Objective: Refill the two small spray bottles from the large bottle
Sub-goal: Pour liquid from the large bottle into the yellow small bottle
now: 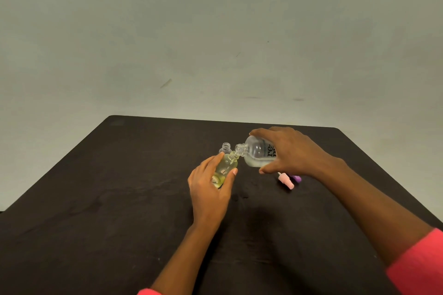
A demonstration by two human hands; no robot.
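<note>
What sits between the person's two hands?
In the head view, bottle necks meet there: the large bottle, tipped in the right hand, over the small bottle in the left hand.

The light is soft, even and rather dim, and gives the wall (215,31) a grey-green tint. The dark table (119,199) shows little detail; a faint shadow lies on it below the frame's centre. Pale glints sit on the large bottle (257,153). The whole picture is slightly soft, and its lower corners look stretched.

large bottle (257,154) tipped, neck meeting small bottle (226,166)
</note>
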